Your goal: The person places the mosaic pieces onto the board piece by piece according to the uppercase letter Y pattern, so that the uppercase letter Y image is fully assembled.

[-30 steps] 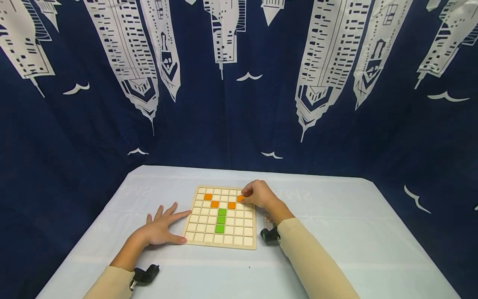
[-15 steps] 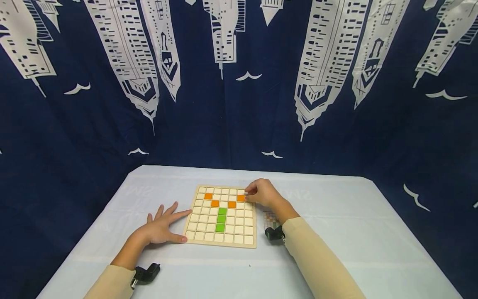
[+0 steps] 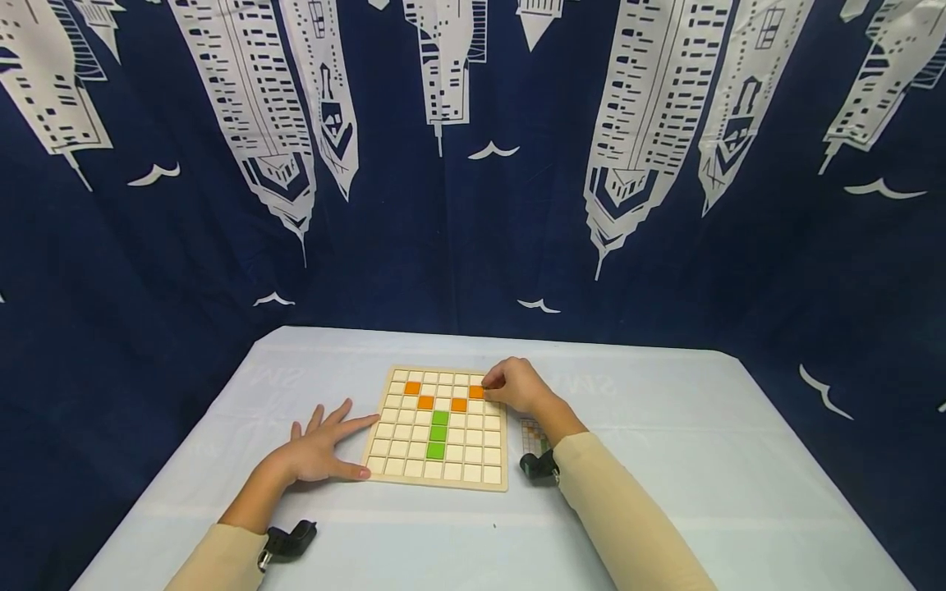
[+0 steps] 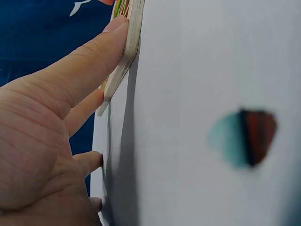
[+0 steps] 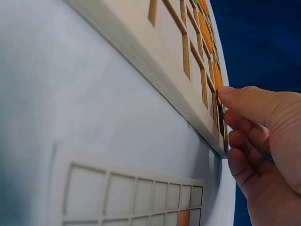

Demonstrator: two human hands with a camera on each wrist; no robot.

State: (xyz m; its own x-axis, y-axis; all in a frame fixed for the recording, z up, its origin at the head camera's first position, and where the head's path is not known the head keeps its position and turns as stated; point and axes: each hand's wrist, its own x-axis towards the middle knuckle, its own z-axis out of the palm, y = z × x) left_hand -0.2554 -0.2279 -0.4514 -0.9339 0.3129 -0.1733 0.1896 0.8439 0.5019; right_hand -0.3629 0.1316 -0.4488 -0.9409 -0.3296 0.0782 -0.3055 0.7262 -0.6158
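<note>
A square wooden board (image 3: pixel 467 484) lies on the table, its grid filled with cream tiles. Three green tiles (image 3: pixel 439 432) form a column in the middle, and several orange ones form a V above them. The left hand (image 3: pixel 318 454) is spread, thumb and a fingertip touching the board's left edge; in the left wrist view its thumb (image 4: pixel 94 59) presses the rim. At the far right of the grid, the right hand (image 3: pixel 517 387) has its thumb and curled fingers at an orange tile (image 3: pixel 476 392). The thumb tip meets that tile (image 5: pixel 217 76) in the right wrist view.
A pattern card (image 3: pixel 530 437) printed with a grid and coloured squares lies right of the board, partly hidden by the right wrist and its black camera (image 3: pixel 539 465). Beneath everything is a white tabletop (image 3: pixel 414 542), and a dark blue curtain (image 3: pixel 443 246) hangs behind it.
The right hand shifts slightly right and then back left, staying at the same orange tile. The left hand and the board hold still.
</note>
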